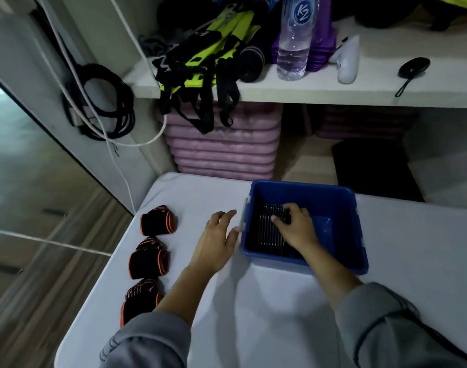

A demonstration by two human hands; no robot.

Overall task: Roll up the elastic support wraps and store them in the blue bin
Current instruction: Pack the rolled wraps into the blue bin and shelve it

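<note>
Leftmost, three rolled orange-edged wraps (149,260) lie on the tabletop (253,314). The left hand (219,237), fingers relaxed, touches the left wall of the blue bin (346,208); inside it the right hand (297,228) grips a striped black wrap (267,235).

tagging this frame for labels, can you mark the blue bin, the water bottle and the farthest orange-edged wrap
blue bin (306,193), head view, far inner wall
water bottle (292,54), head view, clear lower body
farthest orange-edged wrap (158,221), head view, black middle
</note>
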